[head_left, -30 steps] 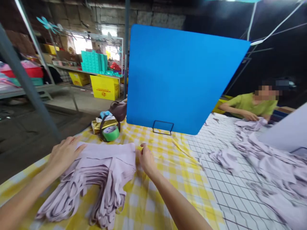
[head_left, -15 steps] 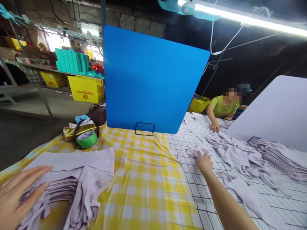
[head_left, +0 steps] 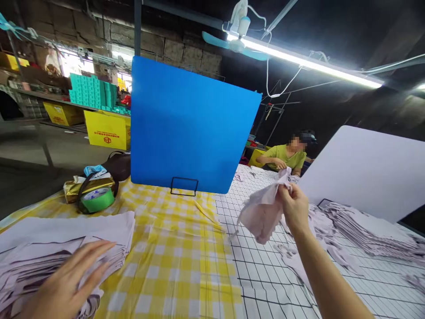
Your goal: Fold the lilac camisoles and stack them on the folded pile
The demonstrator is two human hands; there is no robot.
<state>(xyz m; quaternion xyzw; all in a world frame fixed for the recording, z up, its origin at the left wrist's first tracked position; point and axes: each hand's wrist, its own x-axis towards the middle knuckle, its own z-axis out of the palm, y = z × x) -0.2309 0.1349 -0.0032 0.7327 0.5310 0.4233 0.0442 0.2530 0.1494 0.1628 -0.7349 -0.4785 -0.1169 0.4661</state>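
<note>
My right hand (head_left: 294, 204) is closed on the upper edge of a pale lilac fabric piece (head_left: 260, 212), which hangs above the white grid-patterned cloth (head_left: 252, 266). At the lower left, my left hand (head_left: 76, 274) hovers over or rests on a stack of pale lilac fabric pieces (head_left: 109, 221), fingers stretched out and holding nothing. I cannot tell whether its palm touches the stack. Under that stack lies a yellow-and-white checked cloth (head_left: 166, 248). More loose lilac pieces (head_left: 322, 226) lie just beyond my right wrist.
A blue board (head_left: 192, 128) stands at the table's back on a black wire stand (head_left: 184, 186). Green tape (head_left: 98, 200) sits at left. Another stack of lilac fabric (head_left: 368, 228) lies right, before a pale board (head_left: 368, 168). A co-worker in a yellow-green shirt (head_left: 282, 154) works across the table.
My right hand has lifted the fabric piece off the grid cloth, and it now hangs open. My left hand has moved right across the stack. The view has shifted right and up.
</note>
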